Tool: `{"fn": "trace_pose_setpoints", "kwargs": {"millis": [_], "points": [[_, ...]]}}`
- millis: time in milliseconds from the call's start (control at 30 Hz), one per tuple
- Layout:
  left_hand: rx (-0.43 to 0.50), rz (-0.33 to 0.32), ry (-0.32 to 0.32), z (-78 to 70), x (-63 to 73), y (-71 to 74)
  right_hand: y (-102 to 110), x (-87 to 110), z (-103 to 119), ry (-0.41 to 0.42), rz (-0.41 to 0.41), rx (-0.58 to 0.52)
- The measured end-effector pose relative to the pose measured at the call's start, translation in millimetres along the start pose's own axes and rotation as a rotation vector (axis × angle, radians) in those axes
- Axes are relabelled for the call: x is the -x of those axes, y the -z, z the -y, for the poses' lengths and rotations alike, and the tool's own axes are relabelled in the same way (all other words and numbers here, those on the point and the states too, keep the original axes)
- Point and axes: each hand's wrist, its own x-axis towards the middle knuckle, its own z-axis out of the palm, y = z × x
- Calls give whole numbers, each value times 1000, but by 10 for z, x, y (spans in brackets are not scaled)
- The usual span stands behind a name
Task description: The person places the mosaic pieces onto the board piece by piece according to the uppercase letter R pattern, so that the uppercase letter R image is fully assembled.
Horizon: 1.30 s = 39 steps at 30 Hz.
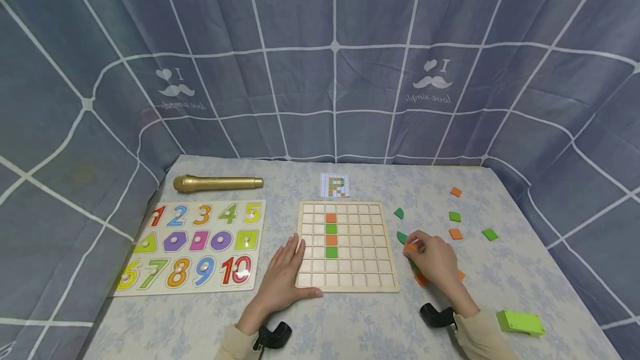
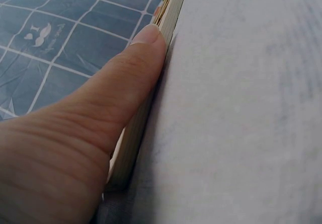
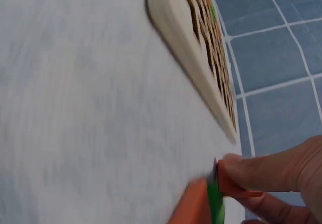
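Observation:
A wooden grid board [image 1: 360,280] lies in the middle of the table, with orange and green square tiles [image 1: 331,229] alternating down one column. My left hand [image 1: 284,279] rests along the board's left side with its fingers straight. Its thumb [image 2: 126,73] presses on the front edge. To the right of the board, my right hand [image 1: 435,261] pinches an orange square tile [image 3: 230,181] between thumb and fingers. Under and beside that hand are another orange tile [image 3: 192,204] and a green piece [image 3: 216,203], partly hidden by it in the head view.
Behind the board lies a small pattern card [image 1: 335,185]. A number puzzle board [image 1: 192,288] and a gold microphone [image 1: 218,183] are at left. Loose orange tiles [image 1: 456,234], green tiles [image 1: 490,234] and green rounded pieces [image 1: 398,213] lie at right, beyond a lime-green block [image 1: 521,323].

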Motion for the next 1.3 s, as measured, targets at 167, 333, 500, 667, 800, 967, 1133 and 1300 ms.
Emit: {"fn": "trace_pose_setpoints", "kwargs": {"millis": [167, 333, 500, 667, 800, 967, 1133, 1300], "points": [[1, 3, 7, 5, 0, -8, -93, 29, 162, 113, -98, -32], [2, 1, 5, 6, -3, -7, -212, 40, 423, 201, -122, -116], [4, 0, 5, -2, -3, -1, -348, 55, 700, 257, -10, -216], [4, 9, 11, -4, -2, 0, -481, 40, 922, 301, 95, -244], [7, 11, 12, -2, -2, 4, -564, 13, 1018, 344, 149, -230], [9, 17, 12, -5, -5, 6, -615, -21, 1042, 373, 198, -233], [9, 13, 13, -7, -5, 9, -627, -72, 1044, 381, 215, -226], [3, 12, 14, -8, -2, 10, -638, -95, 1036, 421, 211, -178]]}}
